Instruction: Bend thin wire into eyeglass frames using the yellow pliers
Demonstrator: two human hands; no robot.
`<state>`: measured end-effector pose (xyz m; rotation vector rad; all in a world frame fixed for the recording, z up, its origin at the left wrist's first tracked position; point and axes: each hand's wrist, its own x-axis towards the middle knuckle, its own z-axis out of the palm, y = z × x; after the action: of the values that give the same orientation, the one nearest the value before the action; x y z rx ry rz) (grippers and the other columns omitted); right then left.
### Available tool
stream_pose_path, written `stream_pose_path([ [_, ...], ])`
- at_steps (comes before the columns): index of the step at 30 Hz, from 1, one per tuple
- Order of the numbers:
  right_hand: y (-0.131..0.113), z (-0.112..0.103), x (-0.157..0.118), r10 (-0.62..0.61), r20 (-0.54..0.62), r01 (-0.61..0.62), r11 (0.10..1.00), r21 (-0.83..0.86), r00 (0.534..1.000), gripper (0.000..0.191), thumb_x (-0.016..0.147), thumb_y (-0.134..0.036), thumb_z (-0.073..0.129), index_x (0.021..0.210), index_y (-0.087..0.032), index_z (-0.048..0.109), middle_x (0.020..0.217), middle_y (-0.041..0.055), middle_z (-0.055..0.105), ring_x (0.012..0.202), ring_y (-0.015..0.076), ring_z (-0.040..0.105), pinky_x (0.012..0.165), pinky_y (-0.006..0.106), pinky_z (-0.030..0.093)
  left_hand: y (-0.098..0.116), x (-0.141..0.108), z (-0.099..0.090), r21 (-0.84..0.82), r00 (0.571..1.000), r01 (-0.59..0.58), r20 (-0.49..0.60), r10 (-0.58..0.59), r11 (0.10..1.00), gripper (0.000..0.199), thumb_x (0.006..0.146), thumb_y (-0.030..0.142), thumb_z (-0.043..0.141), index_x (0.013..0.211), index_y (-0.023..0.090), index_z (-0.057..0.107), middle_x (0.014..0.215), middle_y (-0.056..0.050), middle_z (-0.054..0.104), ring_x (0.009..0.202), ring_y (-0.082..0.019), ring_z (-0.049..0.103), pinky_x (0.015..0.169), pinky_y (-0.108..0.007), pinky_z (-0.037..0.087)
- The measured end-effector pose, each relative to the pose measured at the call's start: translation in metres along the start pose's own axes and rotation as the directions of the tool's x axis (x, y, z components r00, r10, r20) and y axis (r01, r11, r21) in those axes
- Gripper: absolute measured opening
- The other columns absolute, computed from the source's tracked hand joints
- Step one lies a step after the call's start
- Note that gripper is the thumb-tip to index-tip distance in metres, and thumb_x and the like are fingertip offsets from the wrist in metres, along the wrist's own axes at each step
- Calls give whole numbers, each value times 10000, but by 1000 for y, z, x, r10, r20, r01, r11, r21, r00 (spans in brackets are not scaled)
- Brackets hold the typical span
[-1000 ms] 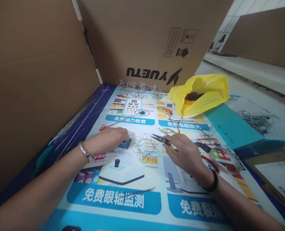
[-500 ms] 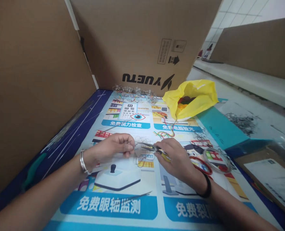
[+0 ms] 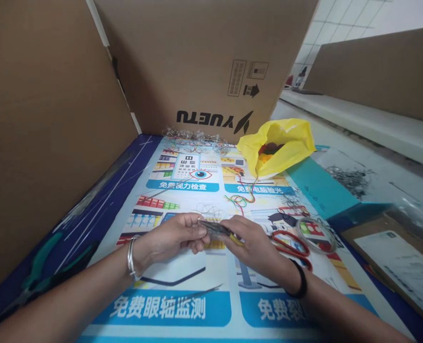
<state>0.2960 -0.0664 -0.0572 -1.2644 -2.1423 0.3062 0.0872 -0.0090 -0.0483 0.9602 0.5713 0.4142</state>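
My left hand (image 3: 182, 233), with a silver bangle at the wrist, is closed in a pinch on thin wire (image 3: 208, 209) whose fine loops spread above the fingertips. My right hand (image 3: 252, 240) grips needle-nose pliers (image 3: 235, 238) with yellow handles. The dark jaws of the pliers point left and reach the left fingertips, at the wire; whether they bite on it is too small to tell. Both hands are over the printed poster sheet (image 3: 216, 314). Red-handled scissors (image 3: 292, 243) lie just right of my right hand, beside a round clear container (image 3: 316, 236).
A yellow bag (image 3: 300, 147) lies open at the back right, coloured threads (image 3: 242, 199) trailing from it. Tangled wire (image 3: 197, 138) lines the foot of the cardboard wall (image 3: 197, 62). Green-handled pliers (image 3: 41, 262) and straight wires (image 3: 89, 205) lie at left. A teal box (image 3: 325, 190) stands at right.
The hands have come closer together, and the pliers' jaws now meet the left fingertips. The view has shifted slightly, showing more of the green-handled pliers at left.
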Motion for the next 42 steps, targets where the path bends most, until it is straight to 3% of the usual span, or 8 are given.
stream_pose_path([
  [6, 4, -4, -2, 63, -54, -69, 992, -110, 997, 207, 872, -303, 495, 1006, -187, 601, 848, 60, 632, 794, 171, 579, 718, 286, 463, 11, -4, -3, 180, 997, 7, 68, -20, 984, 188, 767, 218, 657, 928, 126, 620, 828, -55, 657, 675, -104, 587, 629, -223, 434],
  [9, 8, -6, -2, 109, -57, -116, 984, -135, 992, 209, 861, -306, 510, 1009, -190, 603, 863, 58, 632, 814, 173, 579, 725, 283, 462, 18, -7, -5, 201, 998, -19, 62, 7, 979, 272, 816, 310, 600, 1022, 133, 607, 934, -93, 657, 713, -135, 607, 627, -249, 442],
  [13, 6, -6, -2, 138, -27, -141, 980, -143, 990, 232, 860, -317, 507, 1027, -191, 607, 891, 61, 639, 827, 174, 586, 731, 283, 461, 18, -7, -4, 239, 998, -60, -6, 63, 969, 344, 889, 409, 455, 883, 112, 628, 763, -82, 651, 621, -127, 584, 602, -257, 437],
  [17, 1, -6, -2, 165, 6, -163, 978, -128, 986, 220, 858, -310, 501, 1010, -199, 615, 863, 51, 642, 798, 169, 590, 704, 276, 461, 11, -4, 0, 322, 995, -86, -28, 100, 943, 362, 894, 420, 437, 781, 126, 614, 696, -57, 632, 594, -116, 561, 585, -241, 419],
  [26, 2, -3, 0, 190, 37, -190, 982, -8, 981, 158, 855, -305, 508, 916, -199, 607, 828, 33, 631, 797, 165, 565, 699, 273, 432, 7, -3, 5, 267, 997, -73, 40, 64, 961, 356, 893, 396, 443, 746, 117, 607, 678, -50, 615, 585, -111, 556, 589, -237, 412],
  [32, -3, -10, 5, 103, 137, -130, 970, 203, 985, 152, 848, -313, 534, 911, -203, 619, 811, 9, 625, 776, 141, 557, 690, 247, 419, 8, -6, -1, 183, 995, -55, 92, 39, 982, 317, 882, 367, 472, 718, 124, 591, 716, -55, 622, 573, -113, 564, 592, -249, 416],
  [37, -3, -7, 3, 113, 164, -145, 970, 193, 980, 172, 852, -338, 521, 852, -195, 618, 754, 7, 603, 714, 135, 544, 637, 239, 410, 8, -6, 1, 215, 988, 22, 147, -54, 976, 332, 858, 388, 512, 677, 120, 585, 680, -55, 624, 544, -108, 560, 576, -242, 399],
  [42, -6, -3, 2, 135, 158, -164, 968, 187, 978, 181, 863, -324, 496, 803, -190, 602, 734, 0, 602, 680, 123, 541, 617, 229, 405, 2, -4, 5, 215, 990, 14, 132, -43, 976, 333, 860, 403, 500, 695, 126, 583, 701, -57, 629, 540, -103, 562, 569, -237, 396],
])
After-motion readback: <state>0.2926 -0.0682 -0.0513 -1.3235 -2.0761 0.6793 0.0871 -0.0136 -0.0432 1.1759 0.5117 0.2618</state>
